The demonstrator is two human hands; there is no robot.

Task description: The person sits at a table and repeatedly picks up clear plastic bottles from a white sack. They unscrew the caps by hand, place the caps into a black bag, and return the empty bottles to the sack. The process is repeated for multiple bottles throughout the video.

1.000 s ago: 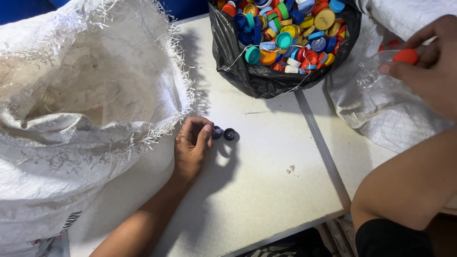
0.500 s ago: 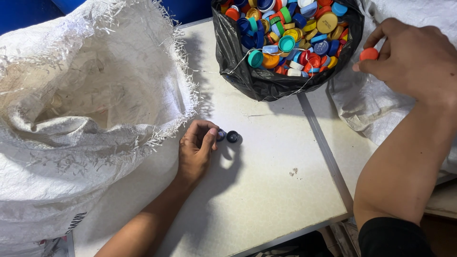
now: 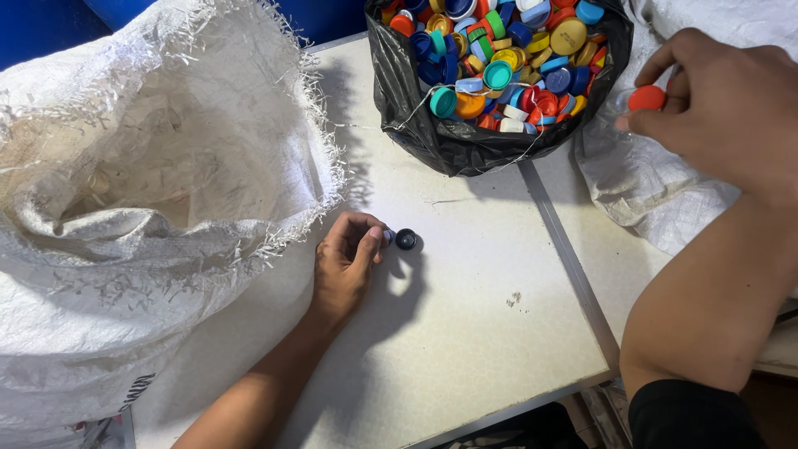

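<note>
Now pinching: right hand [image 3: 731,91] closed at thumb and forefinger on a red bottle cap [image 3: 646,98], held up over the woven sack at the right [image 3: 657,179], just past the rim of the black bag [image 3: 465,145]. Looks like a clear bottle neck under that cap, though too blurred to swear to. Probably held high and clear so the cap can be worked with the fingertips alone.

Over to the left hand [image 3: 347,262]: resting flat on the white table [image 3: 465,316], fingers curled, thumb tip pressed against a small cap mostly hidden beneath it. Cannot tell whether actually gripped or merely pinned. Just beside it, touching or nearly so, a dark cap [image 3: 406,239] lying open side up on the tabletop.

Further out: black bag brimming with loose caps in blue, orange, yellow, teal and red [image 3: 507,58], mouth rolled wide for easy reach. To the far left, a big white woven sack [image 3: 158,191], frayed mouth slumped open toward the table. Blue surface behind.
</note>
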